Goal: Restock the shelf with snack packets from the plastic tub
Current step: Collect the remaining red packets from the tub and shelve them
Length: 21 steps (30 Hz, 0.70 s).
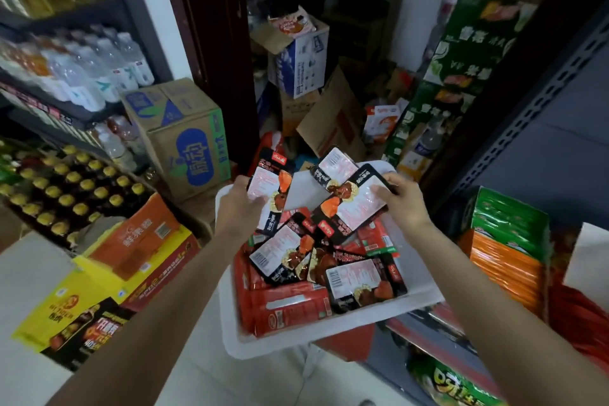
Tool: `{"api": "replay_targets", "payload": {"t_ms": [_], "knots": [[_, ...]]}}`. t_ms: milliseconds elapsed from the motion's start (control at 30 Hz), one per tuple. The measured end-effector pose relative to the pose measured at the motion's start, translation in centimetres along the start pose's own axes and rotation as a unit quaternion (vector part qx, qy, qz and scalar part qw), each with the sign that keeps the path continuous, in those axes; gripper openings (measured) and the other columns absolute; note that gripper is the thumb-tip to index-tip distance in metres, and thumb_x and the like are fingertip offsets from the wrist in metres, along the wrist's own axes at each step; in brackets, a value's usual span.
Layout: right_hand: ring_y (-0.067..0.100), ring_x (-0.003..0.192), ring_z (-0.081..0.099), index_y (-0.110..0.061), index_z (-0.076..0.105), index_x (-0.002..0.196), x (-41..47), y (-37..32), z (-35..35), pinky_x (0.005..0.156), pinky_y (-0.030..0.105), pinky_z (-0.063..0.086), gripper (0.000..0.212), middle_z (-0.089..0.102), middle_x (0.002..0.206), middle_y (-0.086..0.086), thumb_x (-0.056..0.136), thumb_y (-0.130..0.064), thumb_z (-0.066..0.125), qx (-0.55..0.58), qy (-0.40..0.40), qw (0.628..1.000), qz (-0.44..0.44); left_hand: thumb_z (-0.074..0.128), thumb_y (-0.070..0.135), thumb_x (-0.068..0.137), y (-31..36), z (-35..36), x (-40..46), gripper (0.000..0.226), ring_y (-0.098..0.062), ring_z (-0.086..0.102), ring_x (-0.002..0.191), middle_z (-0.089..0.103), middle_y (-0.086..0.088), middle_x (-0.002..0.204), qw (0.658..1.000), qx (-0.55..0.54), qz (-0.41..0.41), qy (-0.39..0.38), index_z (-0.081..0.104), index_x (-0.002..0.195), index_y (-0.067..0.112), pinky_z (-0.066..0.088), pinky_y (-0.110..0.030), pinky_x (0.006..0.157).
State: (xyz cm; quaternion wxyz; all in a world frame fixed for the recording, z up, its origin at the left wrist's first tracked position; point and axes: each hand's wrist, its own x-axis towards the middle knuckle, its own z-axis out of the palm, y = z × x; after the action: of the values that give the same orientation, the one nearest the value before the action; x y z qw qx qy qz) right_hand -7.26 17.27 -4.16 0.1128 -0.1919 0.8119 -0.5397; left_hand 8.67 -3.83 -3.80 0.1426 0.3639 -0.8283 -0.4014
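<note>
A white plastic tub [418, 298] sits in front of me, holding several black snack packets [364, 283] on top of red packets [290, 310]. My left hand [239, 204] grips one black packet [268, 198] above the tub's far left corner. Above the far right of the tub, my right hand [400, 199] pinches another black packet [354, 204] by its edge. The grey metal shelf [514, 128] stands to the right, with green and orange packets [509, 241] stacked on it.
Cardboard boxes [184, 135] and drink crates [131, 260] crowd the floor to the left. Water bottles [85, 69] and yellow-capped bottles [66, 188] fill the left racks. More boxes [300, 63] sit beyond the dark doorway. A green snack bag [451, 382] lies on the lower right shelf.
</note>
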Motion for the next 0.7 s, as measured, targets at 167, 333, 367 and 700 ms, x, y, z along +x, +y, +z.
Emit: {"api": "replay_targets", "payload": {"t_ms": [167,333,367,700], "knots": [[0.001,0.059,0.051,0.006,0.062,0.084,-1.6,-3.9,-2.8,0.061,0.015,0.039,0.009,0.057,0.071,0.002,0.089,0.0,0.059,-0.043,-0.107,0.991,-0.066,0.042,0.015,0.099,3.6,0.2,0.3,0.024,-0.013,0.049,0.06,0.055,-0.006,0.082,0.996,-0.053,0.051,-0.047,0.049,0.123,0.014,0.031,-0.023,0.05],[0.011,0.07,0.056,-0.007,0.07,0.09,-3.0,-5.4,-3.3,0.064,0.022,0.039,0.007,0.065,0.078,0.005,0.089,-0.008,0.063,-0.188,-0.069,0.975,-0.094,0.041,0.028,0.1,6.3,1.5,-1.1,0.022,-0.012,0.047,0.082,0.051,-0.001,0.086,0.966,-0.107,0.13,-0.198,0.054,0.092,0.012,0.036,-0.024,0.071],[0.01,0.07,0.057,-0.008,0.072,0.094,-3.4,-5.6,-3.3,0.064,0.018,0.039,0.01,0.065,0.078,0.003,0.088,-0.009,0.064,-0.199,-0.041,0.974,-0.104,0.046,0.031,0.098,6.5,1.7,-1.4,0.023,-0.011,0.05,0.085,0.055,0.001,0.089,0.961,-0.093,0.149,-0.212,0.057,0.095,0.011,0.037,-0.026,0.075],[0.017,0.067,0.055,-0.013,0.057,0.079,-5.4,-4.9,-4.9,0.054,0.028,0.051,0.016,0.056,0.069,0.001,0.094,-0.009,0.054,0.078,0.118,0.986,0.084,0.055,0.025,0.094,5.4,1.0,-2.4,0.043,-0.028,0.049,0.122,0.053,-0.011,0.132,0.989,-0.105,0.071,-0.08,0.049,0.132,0.005,0.039,-0.034,0.098]]}}
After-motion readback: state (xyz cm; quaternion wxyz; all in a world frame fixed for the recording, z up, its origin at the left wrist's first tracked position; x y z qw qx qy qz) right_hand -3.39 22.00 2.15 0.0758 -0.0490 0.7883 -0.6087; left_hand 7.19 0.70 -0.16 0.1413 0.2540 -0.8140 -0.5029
